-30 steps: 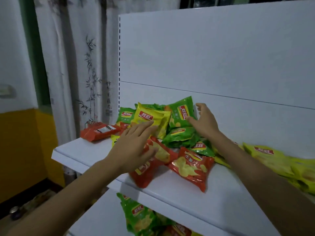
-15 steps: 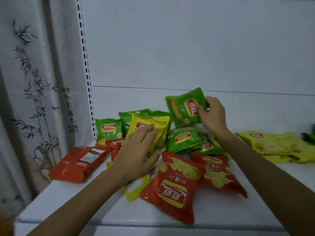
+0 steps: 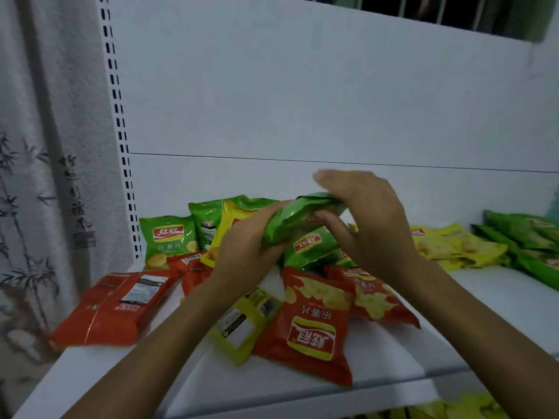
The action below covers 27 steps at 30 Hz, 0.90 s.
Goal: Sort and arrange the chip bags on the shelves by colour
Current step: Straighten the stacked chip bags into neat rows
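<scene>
Your left hand (image 3: 242, 252) curls its fingers round the left end of the green bag (image 3: 298, 220), which is lifted just above the mixed pile (image 3: 311, 325) on the shelf (image 3: 499, 300), and your right hand (image 3: 375, 225) grips its other end. The bag looks light, puffy and slick, so take it by the crimped end seams, since squeezing the middle would likely crush the chips. The green stack (image 3: 526, 237) lies at the far right.
</scene>
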Tool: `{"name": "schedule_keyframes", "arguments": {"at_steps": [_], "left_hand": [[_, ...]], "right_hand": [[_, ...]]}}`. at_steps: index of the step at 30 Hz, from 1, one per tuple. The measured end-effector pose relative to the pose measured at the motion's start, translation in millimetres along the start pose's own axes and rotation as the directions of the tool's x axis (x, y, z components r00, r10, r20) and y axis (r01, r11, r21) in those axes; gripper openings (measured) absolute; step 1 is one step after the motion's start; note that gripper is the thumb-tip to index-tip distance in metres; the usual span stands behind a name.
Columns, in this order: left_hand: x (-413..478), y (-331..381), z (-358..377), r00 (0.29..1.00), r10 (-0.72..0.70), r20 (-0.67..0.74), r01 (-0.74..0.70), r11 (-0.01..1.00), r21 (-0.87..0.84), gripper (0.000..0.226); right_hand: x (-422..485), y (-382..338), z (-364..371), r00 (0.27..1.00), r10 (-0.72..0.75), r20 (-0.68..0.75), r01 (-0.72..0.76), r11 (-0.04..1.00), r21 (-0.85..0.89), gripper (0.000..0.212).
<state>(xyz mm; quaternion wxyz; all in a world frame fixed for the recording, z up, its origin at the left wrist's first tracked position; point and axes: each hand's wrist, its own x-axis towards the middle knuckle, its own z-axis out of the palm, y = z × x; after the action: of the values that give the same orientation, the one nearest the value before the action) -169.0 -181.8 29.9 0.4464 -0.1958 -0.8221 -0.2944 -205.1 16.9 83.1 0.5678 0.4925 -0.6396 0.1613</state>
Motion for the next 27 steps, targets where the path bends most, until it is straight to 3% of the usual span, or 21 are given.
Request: {"name": "schedule_keyframes", "arguments": {"at_steps": [2,5,7,9,11,13,15,21,27], "left_hand": [[-16,-5,-7,0.990,-0.091,-0.106,0.089,0.996,-0.017,0.044],[-50,-19,-17,0.960,-0.175,-0.219,0.184,0.983,0.025,0.044],[-72,-28,-22,0.957,-0.162,-0.239,0.189,0.977,0.094,0.043],[-82,-32,-23,0.961,-0.179,-0.209,0.209,0.969,0.131,0.046],[-83,-30,-23,0.963,-0.185,-0.196,0.216,0.964,0.155,0.046],[-81,-28,-22,0.966,-0.183,-0.184,0.214,0.964,0.161,0.046],[-82,-28,-22,0.968,-0.175,-0.181,0.205,0.965,0.162,0.048],[-84,-30,-21,0.975,-0.161,-0.152,0.186,0.967,0.173,0.046],[-84,-27,-20,0.979,-0.147,-0.144,0.169,0.973,0.156,0.042]], "right_hand": [[-3,3,17,0.977,0.215,0.004,-0.215,0.974,0.076,0.057],[-16,12,50,0.831,0.538,0.144,-0.556,0.812,0.179,0.065],[-25,26,72,0.697,0.658,0.285,-0.692,0.721,0.030,0.065],[-31,41,90,0.501,0.756,0.421,-0.758,0.618,-0.209,0.072],[-36,51,101,0.306,0.820,0.484,-0.760,0.517,-0.395,0.080],[-39,55,109,0.194,0.844,0.501,-0.724,0.468,-0.507,0.082],[-43,55,115,0.163,0.855,0.492,-0.738,0.437,-0.514,0.077],[-47,54,125,0.240,0.919,0.313,-0.936,0.304,-0.175,0.054],[-60,53,120,0.093,0.872,0.481,-0.859,0.315,-0.405,0.055]]}}
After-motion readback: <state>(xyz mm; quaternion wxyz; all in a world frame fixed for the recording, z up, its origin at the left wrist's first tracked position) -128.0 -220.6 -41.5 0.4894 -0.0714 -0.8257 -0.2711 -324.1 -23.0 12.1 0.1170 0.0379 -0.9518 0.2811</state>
